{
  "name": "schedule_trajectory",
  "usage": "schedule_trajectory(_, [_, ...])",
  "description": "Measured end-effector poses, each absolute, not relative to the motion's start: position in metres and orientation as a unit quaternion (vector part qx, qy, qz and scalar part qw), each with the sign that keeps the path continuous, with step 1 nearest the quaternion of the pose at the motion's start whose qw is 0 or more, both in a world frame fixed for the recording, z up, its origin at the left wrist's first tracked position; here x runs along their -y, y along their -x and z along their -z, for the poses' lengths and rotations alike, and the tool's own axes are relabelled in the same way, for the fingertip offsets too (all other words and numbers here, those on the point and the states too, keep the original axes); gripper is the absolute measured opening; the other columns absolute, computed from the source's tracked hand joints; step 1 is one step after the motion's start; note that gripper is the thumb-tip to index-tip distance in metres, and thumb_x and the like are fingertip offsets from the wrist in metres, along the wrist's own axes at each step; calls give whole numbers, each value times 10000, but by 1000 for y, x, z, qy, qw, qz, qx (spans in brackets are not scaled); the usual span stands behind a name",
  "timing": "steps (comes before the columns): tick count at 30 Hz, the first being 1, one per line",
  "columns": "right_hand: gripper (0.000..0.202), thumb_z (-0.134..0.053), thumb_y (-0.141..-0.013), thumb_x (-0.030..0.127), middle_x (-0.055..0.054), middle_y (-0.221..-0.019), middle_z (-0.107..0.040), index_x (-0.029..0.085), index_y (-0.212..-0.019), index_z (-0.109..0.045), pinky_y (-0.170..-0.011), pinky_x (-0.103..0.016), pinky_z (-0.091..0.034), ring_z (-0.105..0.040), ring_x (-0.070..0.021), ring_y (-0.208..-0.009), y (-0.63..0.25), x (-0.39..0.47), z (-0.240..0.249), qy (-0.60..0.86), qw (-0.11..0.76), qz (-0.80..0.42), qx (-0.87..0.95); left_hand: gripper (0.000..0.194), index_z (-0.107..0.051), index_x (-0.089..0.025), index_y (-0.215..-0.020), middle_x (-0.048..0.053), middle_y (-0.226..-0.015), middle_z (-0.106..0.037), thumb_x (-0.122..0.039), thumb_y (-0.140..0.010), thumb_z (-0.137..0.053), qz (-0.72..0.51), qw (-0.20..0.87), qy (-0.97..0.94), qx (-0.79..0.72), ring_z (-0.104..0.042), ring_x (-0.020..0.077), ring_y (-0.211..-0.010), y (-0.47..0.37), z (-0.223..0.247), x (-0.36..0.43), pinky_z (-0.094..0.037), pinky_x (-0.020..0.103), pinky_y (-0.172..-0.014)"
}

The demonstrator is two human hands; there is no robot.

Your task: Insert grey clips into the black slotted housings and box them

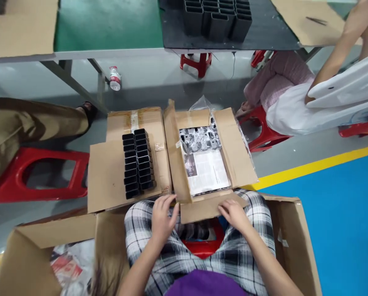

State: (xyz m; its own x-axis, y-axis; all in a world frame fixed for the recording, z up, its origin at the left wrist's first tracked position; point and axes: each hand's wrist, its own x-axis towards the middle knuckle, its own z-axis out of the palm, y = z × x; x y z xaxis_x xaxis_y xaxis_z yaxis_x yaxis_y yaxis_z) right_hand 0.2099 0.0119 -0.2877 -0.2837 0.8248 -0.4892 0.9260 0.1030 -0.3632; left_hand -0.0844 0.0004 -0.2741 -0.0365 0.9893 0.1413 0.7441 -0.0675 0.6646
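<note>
An open cardboard box (241, 164) stands in front of my knees with its flaps folded out. Inside, a printed sheet of newspaper (213, 170) covers the near part, and dark pieces in clear plastic wrap (200, 139) show at the far end. My left hand (164, 218) is by the box's near left corner, thumb and fingers apart, holding nothing. On the near flap (199, 210) rests my right hand (233, 213), its fingers lying over the cardboard. Left of this box, two rows of black rectangular tubes (137, 164) sit on a closed cardboard box (106, 176).
A workbench (110, 24) runs across the back, bearing more black tubes (219, 20). One seated person (295, 102) is at right; another's leg (39, 123) is at left beside a red stool (54, 193). An open carton (26, 259) holding plastic stands at lower left.
</note>
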Motion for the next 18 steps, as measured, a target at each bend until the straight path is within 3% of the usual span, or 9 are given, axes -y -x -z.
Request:
schedule_trajectory(4, [272, -484, -973, 254, -94, -1067, -741, 201, -1039, -742, -922, -341, -508, -675, -239, -1030, -210, -12, 291, -551, 102, 364, -744, 299, -680, -243, -1179, 115, -1243, -686, -275, -946, -496, -189, 314, -802, -472, -593, 269, -1236, 24, 288, -79, -463, 487, -1077])
schedule_trajectory(6, [246, -528, -939, 238, -88, -1035, -759, 204, -1015, -759, -885, -320, -515, -695, -239, -1007, -206, -31, 296, -528, 127, 384, -747, 264, -705, -252, -1123, 105, -1255, -689, -246, -899, -565, -156, 330, -818, -445, -563, 291, -1293, 2, 308, -97, -413, 534, -1129])
schedule_trajectory(9, [199, -600, -867, 219, -89, -944, -783, 214, -937, -787, -794, -311, -522, -730, -260, -932, -199, -72, 307, -494, 181, 404, -748, 127, -732, -231, -932, 116, -1105, -735, -244, -818, -677, -129, 327, -822, -447, -575, 345, -1278, -9, 339, -108, -305, 657, -1163])
schedule_trajectory(11, [202, -618, -853, 228, -95, -947, -788, 224, -958, -791, -766, -314, -523, -738, -275, -930, -193, -103, 315, -479, 209, 408, -749, 47, -716, -221, -826, 112, -965, -739, -259, -813, -693, -120, 318, -820, -460, -604, 344, -1231, -6, 349, -108, -271, 666, -1176])
schedule_trajectory(15, [347, -615, -876, 262, -125, -1162, -745, 225, -1208, -707, -833, -335, -524, -706, -293, -1071, -169, -171, 328, -487, 212, 387, -754, 138, -716, -205, -896, 117, -884, -718, -262, -898, -591, -113, 281, -806, -509, -621, 323, -1173, 12, 338, -94, -257, 638, -1194])
schedule_trajectory(18, [549, -503, -954, 290, -159, -1357, -633, 215, -1492, -423, -896, -366, -510, -654, -293, -1174, -137, -224, 336, -532, 167, 343, -756, 249, -713, -160, -1037, 144, -963, -731, -201, -949, -484, -101, 226, -792, -558, -595, 341, -1222, 32, 320, -73, -287, 640, -1173])
